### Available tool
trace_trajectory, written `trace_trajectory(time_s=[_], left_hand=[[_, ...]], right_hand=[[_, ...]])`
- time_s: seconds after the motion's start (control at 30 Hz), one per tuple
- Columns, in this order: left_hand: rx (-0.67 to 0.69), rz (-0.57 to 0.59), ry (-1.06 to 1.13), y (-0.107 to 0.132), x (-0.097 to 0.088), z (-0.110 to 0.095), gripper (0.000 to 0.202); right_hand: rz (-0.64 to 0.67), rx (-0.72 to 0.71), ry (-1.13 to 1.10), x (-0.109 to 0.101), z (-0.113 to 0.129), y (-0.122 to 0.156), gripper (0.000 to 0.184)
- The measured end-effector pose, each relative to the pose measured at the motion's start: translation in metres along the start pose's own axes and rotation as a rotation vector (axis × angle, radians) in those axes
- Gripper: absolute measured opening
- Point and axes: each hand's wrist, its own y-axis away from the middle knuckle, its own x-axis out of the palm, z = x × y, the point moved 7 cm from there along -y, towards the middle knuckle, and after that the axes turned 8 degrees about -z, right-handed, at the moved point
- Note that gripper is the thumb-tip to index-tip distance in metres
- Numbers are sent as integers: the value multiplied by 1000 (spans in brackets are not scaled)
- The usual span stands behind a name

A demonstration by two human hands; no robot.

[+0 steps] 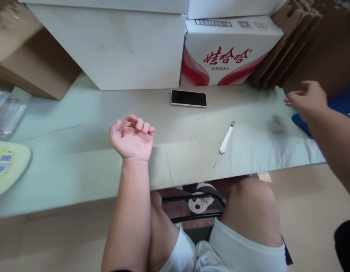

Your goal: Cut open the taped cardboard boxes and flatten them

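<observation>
My left hand (131,138) rests palm up on the pale table (78,151), its fingers curled loosely inward with nothing in them. My right hand (306,99) reaches out to the right end of the table, fingers stretched toward the stacked brown cardboard sheets (293,49), holding nothing that I can see. A white utility knife (226,137) lies on the table between the hands, nearer the right one. A phone (188,98) with a dark screen lies flat further back.
White boxes (118,45) and a red-printed carton (228,53) line the back. A brown box (27,56) sits at the back left, a clear container (6,113) and a yellowish lid (7,166) at the left edge. Something blue (341,105) lies at right.
</observation>
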Motion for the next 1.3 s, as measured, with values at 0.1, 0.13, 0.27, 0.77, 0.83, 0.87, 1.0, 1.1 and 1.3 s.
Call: trace_trajectory(time_s=[0.1, 0.13, 0.27, 0.77, 0.83, 0.87, 1.0, 1.1, 1.3], left_hand=[[-14, -10, 14, 1, -1, -3, 50], [-18, -12, 19, 2, 0, -3, 52], [-26, -21, 38, 9, 0, -5, 55], [-26, 23, 78, 8, -2, -13, 60], [-32, 26, 84, 7, -2, -16, 60], [-34, 26, 87, 7, -3, -17, 60], [-18, 33, 79, 9, -6, -20, 58], [8, 33, 40, 10, -7, -22, 54], [-8, 51, 57, 10, -4, -19, 55]], right_hand=[[101, -68, 38, 17, -2, 25, 56], [137, -95, 60, 21, -2, 34, 51], [282, -285, 130, 43, 21, 71, 30], [731, -1059, 328, 221, 229, 158, 111], [724, -1056, 344, 225, 230, 154, 112], [721, -1054, 352, 226, 229, 152, 112], [772, -1047, 363, 225, 223, 147, 113], [811, -1057, 350, 226, 225, 145, 116], [860, -1064, 342, 225, 228, 146, 122]])
